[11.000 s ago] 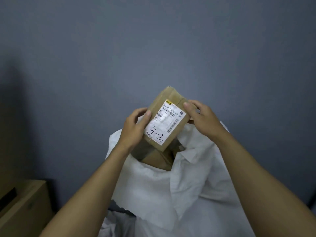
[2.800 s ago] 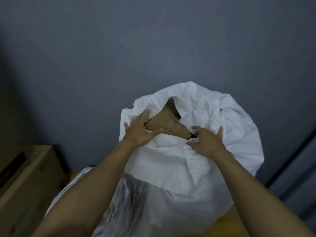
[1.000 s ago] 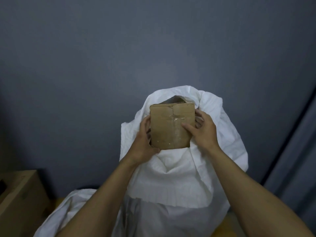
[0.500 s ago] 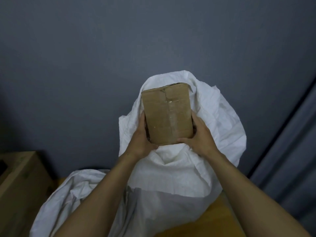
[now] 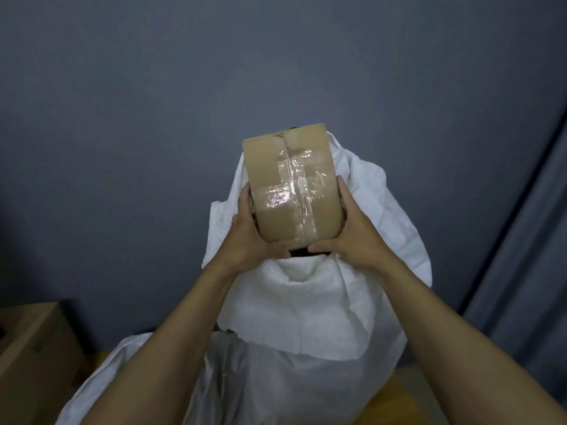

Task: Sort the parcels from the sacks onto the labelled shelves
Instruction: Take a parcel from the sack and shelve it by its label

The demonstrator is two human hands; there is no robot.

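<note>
Now my left hand point(image 5: 250, 230) and right hand point(image 5: 356, 231) clasp the parcel point(image 5: 293, 185) above the sack point(image 5: 310, 314) (no label shows); next I should turn it to read its shelf.

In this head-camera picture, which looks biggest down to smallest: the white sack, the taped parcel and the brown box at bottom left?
1. white sack, clearly largest.
2 and 3, unranked: taped parcel and brown box look alike in size; the parcel is held nearer the camera and the frame edge cuts the box off.
</note>
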